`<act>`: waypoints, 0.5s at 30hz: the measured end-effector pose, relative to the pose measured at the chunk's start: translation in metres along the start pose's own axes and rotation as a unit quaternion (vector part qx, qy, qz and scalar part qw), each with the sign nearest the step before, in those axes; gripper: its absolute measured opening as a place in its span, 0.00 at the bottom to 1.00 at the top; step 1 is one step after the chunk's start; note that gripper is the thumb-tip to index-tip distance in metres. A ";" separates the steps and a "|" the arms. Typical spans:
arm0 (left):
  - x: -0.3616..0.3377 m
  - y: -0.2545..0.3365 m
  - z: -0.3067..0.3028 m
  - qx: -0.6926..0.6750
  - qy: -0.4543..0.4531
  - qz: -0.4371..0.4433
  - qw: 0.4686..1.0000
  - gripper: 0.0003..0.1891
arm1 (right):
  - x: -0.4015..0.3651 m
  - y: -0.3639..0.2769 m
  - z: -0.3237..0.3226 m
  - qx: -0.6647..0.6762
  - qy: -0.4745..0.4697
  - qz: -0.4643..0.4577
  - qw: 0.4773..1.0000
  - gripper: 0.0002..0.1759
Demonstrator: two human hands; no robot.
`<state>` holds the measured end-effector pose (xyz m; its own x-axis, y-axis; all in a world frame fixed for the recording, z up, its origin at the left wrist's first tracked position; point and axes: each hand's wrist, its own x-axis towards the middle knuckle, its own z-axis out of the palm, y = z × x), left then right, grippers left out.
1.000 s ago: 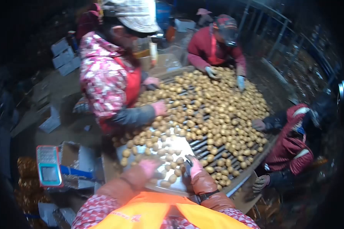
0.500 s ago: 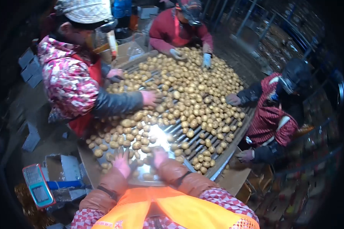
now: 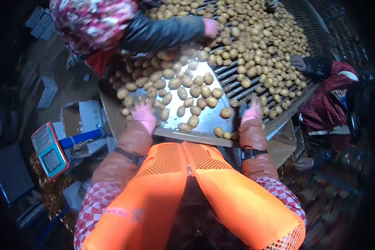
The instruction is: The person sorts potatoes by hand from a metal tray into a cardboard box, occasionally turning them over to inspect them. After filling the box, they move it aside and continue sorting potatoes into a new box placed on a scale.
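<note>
My left hand (image 3: 144, 113), in a pink and grey glove, lies with its fingers spread against potatoes (image 3: 151, 92) at the left of a shiny metal sheet (image 3: 212, 121). At the sheet's right edge, my right hand (image 3: 251, 111) wears a similar glove. Its fingers are apart and reach over the bars of a slatted sorting table (image 3: 233, 81), with potatoes close beside them. Neither hand holds anything that I can see. Loose potatoes are scattered on the sheet between the hands, and many more cover the slats beyond.
A co-worker's arm (image 3: 166, 33) reaches across the potatoes at the upper left. Another co-worker's gloved hand (image 3: 298, 62) rests at the right edge of the slats. A scale display (image 3: 50, 151) and an open cardboard box (image 3: 82, 118) are on the left.
The view has tilted down toward the near edge. My right hand has moved right, from the middle of the metal sheet to the slats. My left hand stays among the potatoes at the left.
</note>
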<state>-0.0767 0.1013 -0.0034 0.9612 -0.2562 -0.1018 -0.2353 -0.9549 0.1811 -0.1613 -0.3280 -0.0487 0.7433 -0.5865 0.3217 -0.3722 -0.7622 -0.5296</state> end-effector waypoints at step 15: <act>0.055 0.023 -0.016 -0.032 0.078 0.015 0.996 0.20 | -0.048 -0.185 -0.025 0.020 -0.538 -0.150 0.830 0.30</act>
<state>-0.0267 0.0681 0.0109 0.9658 -0.2529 0.0578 -0.2593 -0.9343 0.2446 -0.1421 -0.1660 0.0536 0.8732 0.2272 -0.4312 -0.0783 -0.8078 -0.5842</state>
